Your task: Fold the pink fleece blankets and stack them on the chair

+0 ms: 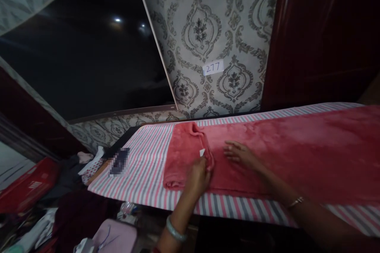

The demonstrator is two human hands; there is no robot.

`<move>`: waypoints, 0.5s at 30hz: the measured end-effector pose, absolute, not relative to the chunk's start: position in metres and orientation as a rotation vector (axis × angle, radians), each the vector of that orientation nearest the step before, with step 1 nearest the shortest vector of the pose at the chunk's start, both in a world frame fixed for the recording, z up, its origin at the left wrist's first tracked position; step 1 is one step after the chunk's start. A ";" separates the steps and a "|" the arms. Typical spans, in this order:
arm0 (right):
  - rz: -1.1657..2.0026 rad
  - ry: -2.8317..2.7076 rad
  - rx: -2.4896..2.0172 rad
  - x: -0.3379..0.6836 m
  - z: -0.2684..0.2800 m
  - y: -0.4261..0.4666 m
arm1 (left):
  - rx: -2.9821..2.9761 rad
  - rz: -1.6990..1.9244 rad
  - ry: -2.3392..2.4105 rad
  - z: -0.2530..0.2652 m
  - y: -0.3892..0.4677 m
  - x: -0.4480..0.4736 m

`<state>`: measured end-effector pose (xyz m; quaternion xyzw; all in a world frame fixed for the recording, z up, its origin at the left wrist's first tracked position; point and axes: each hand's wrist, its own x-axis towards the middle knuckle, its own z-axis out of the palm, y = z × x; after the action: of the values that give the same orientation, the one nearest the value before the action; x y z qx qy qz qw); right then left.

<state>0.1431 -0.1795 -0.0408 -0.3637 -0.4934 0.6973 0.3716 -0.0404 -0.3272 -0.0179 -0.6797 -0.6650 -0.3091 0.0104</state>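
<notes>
A red plush blanket [285, 154] lies lengthwise over a striped cloth [145, 154], its left end folded over into a thick layered section. My left hand [197, 177] is closed at the loose edge of that folded section, close to a small white tag [202, 152]. Just to the right, my right hand [239, 152] is open, its fingers stretched toward the fold above the flat part of the blanket. Whether its fingertips touch the plush cannot be made out.
A large dark TV screen [97, 43] hangs at the upper left. A paper marked 277 [213, 67] is on the patterned wall. A blurred dark item [119, 162] rests on the striped cloth. Below left are a red box [28, 185], clothes and a pink stool-like seat [115, 237].
</notes>
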 end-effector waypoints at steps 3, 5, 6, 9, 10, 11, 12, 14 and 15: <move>1.707 -1.336 -0.986 0.123 -0.036 -0.173 | -2.076 -0.996 -1.931 -0.045 -0.333 -0.033; 1.586 -1.448 -1.037 0.107 -0.031 -0.166 | -2.030 -1.051 -1.840 -0.052 -0.335 -0.035; 1.530 -1.502 -1.059 0.097 -0.028 -0.161 | -2.008 -1.082 -1.812 -0.053 -0.335 -0.036; 1.434 -1.609 -1.096 0.069 -0.024 -0.146 | -1.947 -1.160 -1.779 -0.053 -0.337 -0.038; 1.413 -1.633 -1.102 0.060 -0.024 -0.141 | -1.931 -1.169 -1.775 -0.053 -0.337 -0.037; 1.383 -1.663 -1.110 0.052 -0.024 -0.137 | -1.916 -1.170 -1.770 -0.053 -0.338 -0.037; 1.346 -1.697 -1.116 0.044 -0.024 -0.132 | -1.905 -1.165 -1.765 -0.054 -0.338 -0.037; 1.257 -1.771 -1.117 0.031 -0.025 -0.124 | -1.902 -1.158 -1.753 -0.055 -0.339 -0.038; 1.202 -1.814 -1.107 0.025 -0.025 -0.121 | -1.908 -1.160 -1.743 -0.056 -0.339 -0.038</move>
<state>0.0246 -0.1209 -0.0253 -0.4258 -0.6981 0.4623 0.3429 -0.0383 -0.3392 -0.0562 -0.6654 -0.6081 -0.4047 0.1538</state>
